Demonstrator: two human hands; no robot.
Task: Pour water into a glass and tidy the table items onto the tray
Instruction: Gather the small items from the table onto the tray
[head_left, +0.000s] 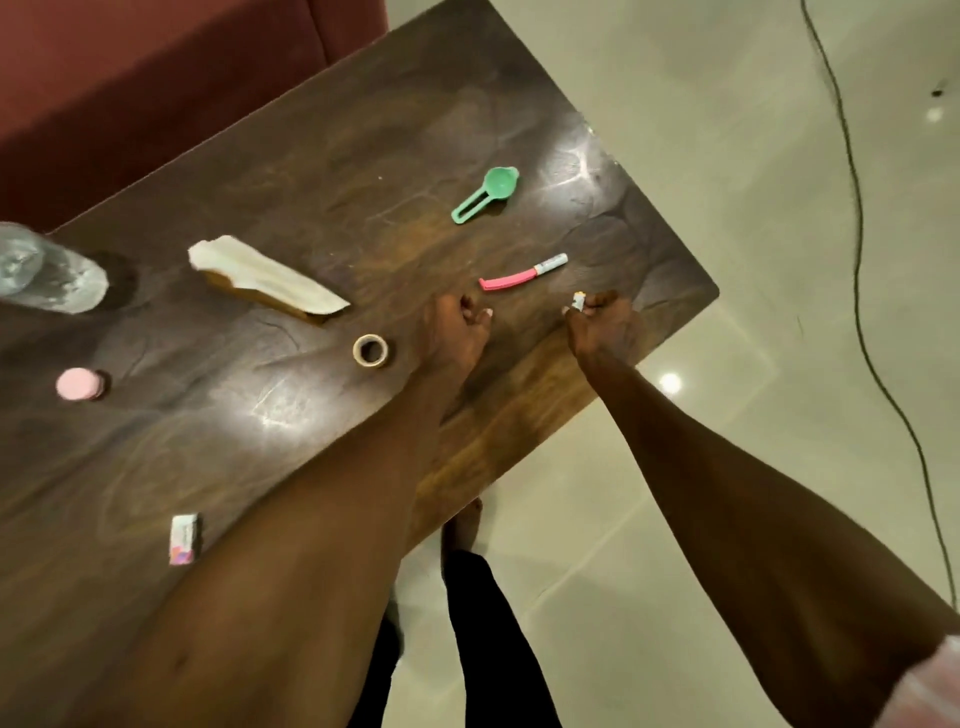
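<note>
The right hand (602, 325) has its fingers curled in a grip on a small white object (578, 301), pinched at the fingertips; it is too small to name, perhaps a cap or a wrapped sweet. The left hand (460, 327) hovers just beside it over the desk (322, 156), fingers loosely curled and holding nothing. Just beyond both hands lies a slim pink-handled tool (522, 273) with a white tip, flat on the wood. Farther off rests a green plastic scoop (485, 195) with a round bowl and a slotted handle. To the left of the left hand, a small roll of tape (370, 351) lies flat, its hole facing up. Farther left, a long torn paper wrapper (265, 278), white over brown card, lies at a slant. At the far left edge a clear, crinkled plastic bottle (47, 275) shows only in part, and what it holds cannot be made out. Near it sits a round pink lid (78, 384), and nearer still a little printed box (184, 538). The desk is dark, glossy wood with a grained pattern and bright glare spots.
</note>
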